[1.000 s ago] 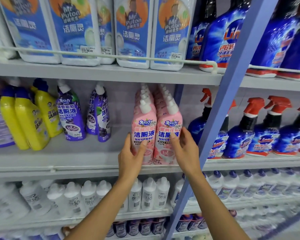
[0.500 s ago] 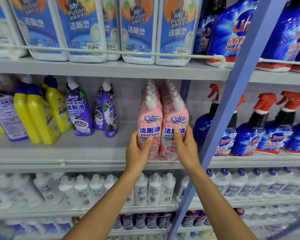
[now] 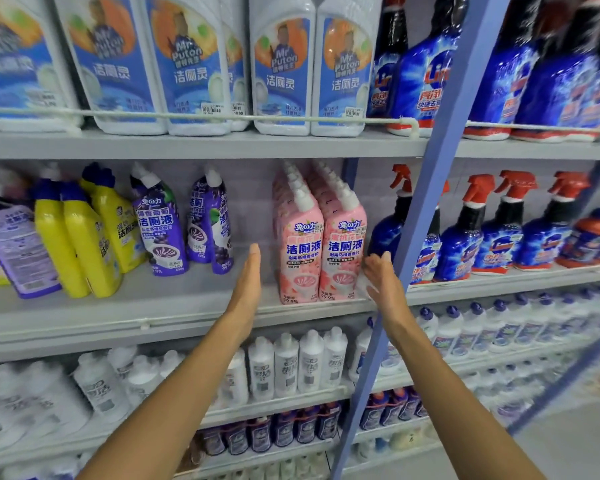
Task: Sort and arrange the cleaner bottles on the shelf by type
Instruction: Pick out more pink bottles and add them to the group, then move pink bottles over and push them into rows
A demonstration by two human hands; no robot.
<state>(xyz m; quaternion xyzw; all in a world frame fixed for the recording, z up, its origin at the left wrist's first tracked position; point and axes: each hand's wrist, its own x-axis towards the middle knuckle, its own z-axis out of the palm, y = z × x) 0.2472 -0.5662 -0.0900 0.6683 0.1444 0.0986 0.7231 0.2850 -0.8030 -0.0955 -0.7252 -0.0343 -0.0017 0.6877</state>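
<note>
Fingers (image 3: 254,259) of the left hand (image 3: 247,289) are straight, edge-on and hold nothing. The right hand (image 3: 383,282) is relaxed and also empty. Between them, the pink toilet-cleaner bottles (image 3: 321,251) stand upright in two rows at the near edge of the middle shelf (image 3: 187,306). The left hand is just clear of them; whether the right brushes them is hard to say.

The bottles look like full, stiff plastic with a slick printed sleeve, so fairly heavy and apt to slip. It would be best to grip the broad body below the angled neck, or press both flanks.

Purple bottles (image 3: 160,226) and yellow bottles (image 3: 80,244) lean further left. Only caps show behind the front pink pair. A blue upright (image 3: 413,237) covers part of the spray bottles (image 3: 499,233).
</note>
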